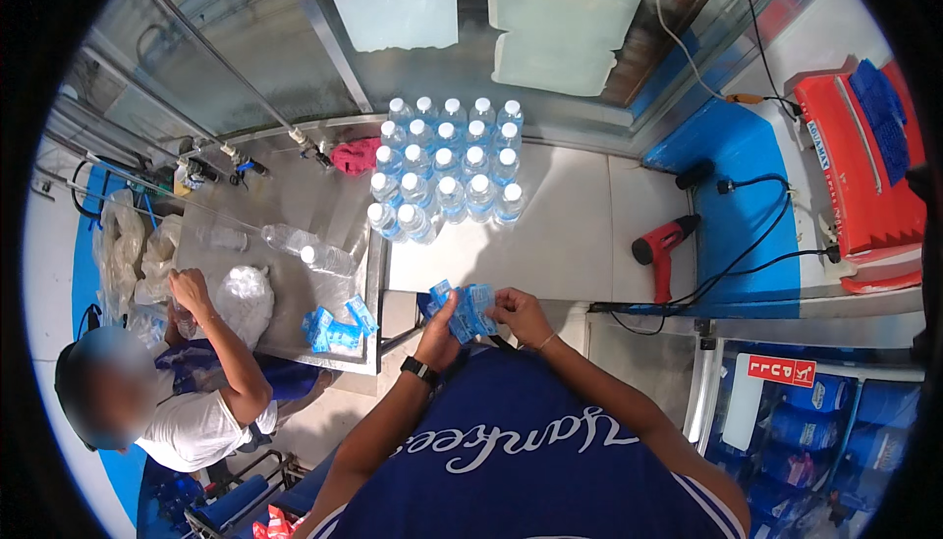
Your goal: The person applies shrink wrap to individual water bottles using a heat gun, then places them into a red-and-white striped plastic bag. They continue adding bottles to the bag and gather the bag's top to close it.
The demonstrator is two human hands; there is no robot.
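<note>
My left hand (439,334), with a dark watch on the wrist, grips a small bunch of blue printed plastic bottle labels (463,318) close to my body. The thumb lies over the labels. My right hand (524,318) pinches the right edge of one label (482,300) between thumb and fingers. Beyond my hands, several rows of clear, white-capped water bottles (445,163) stand upright on a white tiled counter (567,244). More loose blue labels (340,333) lie at the near corner of the steel sink table (295,351) to the left.
A red heat gun (663,250) rests at the counter's right end, its cord trailing near the edge. At left, a co-worker (206,421) handles a clear bottle (183,318). Two clear bottles (328,260) and a white plastic bag (245,303) lie in the sink. A pink cloth (355,155) sits behind.
</note>
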